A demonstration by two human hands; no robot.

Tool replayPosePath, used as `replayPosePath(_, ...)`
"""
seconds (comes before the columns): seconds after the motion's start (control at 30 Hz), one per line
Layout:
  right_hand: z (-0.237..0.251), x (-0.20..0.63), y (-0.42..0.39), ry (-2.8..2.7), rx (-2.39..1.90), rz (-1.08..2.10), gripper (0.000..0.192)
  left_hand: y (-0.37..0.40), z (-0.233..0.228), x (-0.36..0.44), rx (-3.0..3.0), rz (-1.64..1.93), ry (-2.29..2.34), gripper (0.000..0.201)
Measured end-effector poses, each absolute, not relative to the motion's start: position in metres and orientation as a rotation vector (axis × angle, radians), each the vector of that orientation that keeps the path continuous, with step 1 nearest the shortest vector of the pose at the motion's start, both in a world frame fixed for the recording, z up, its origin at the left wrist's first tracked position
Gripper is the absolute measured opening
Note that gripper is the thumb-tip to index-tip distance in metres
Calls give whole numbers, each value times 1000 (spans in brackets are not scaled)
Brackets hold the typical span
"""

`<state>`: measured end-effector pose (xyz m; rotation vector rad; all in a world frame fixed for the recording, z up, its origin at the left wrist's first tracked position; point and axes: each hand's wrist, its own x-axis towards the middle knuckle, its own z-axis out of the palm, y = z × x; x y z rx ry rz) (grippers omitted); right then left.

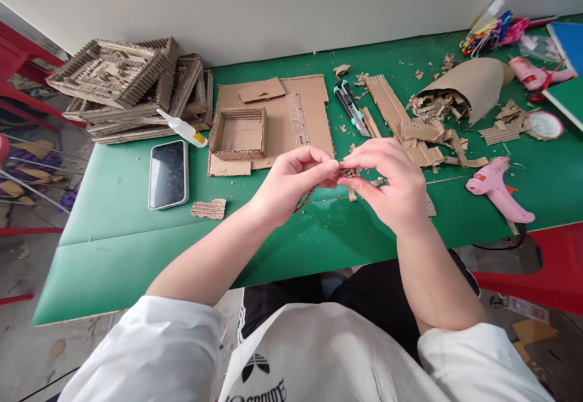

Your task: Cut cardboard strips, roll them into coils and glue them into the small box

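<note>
My left hand [291,183] and my right hand [389,180] meet above the green table [118,232]. Together their fingertips pinch a small corrugated cardboard piece [347,173]. A thin strip of cardboard [304,200] hangs down below my left hand. Behind the hands lies a flat cardboard sheet [314,116] with an open square cardboard box [238,133] on it. A utility knife [350,105] lies just past the sheet.
A phone [168,173] and a glue bottle [182,127] lie at the left, by a stack of cardboard frames [122,83]. A pink glue gun [498,190] lies at the right. Cardboard strips [396,113] and a scrap-filled paper cone [473,83] sit behind.
</note>
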<state>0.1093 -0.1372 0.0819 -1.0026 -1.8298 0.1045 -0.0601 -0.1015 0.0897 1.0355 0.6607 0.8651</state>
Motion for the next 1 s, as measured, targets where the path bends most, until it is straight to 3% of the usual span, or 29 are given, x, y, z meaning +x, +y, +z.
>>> replayPosePath(0.4, 77, 103, -137, -1814, -1060, 188, 19, -103, 92, -62, 1092, 810, 668, 24)
replayPosePath(0.53, 80, 109, -137, -1925, -1031, 223, 30, -101, 95, -65, 1129, 833, 669, 24)
replayPosePath(0.73, 81, 111, -138, -1875, -964, 123, 16, -100, 96, -65, 1124, 847, 644, 25)
replayPosePath(1.0, 76, 109, -136, -1757, -973, 118, 18, -102, 96, -63, 1078, 807, 633, 21)
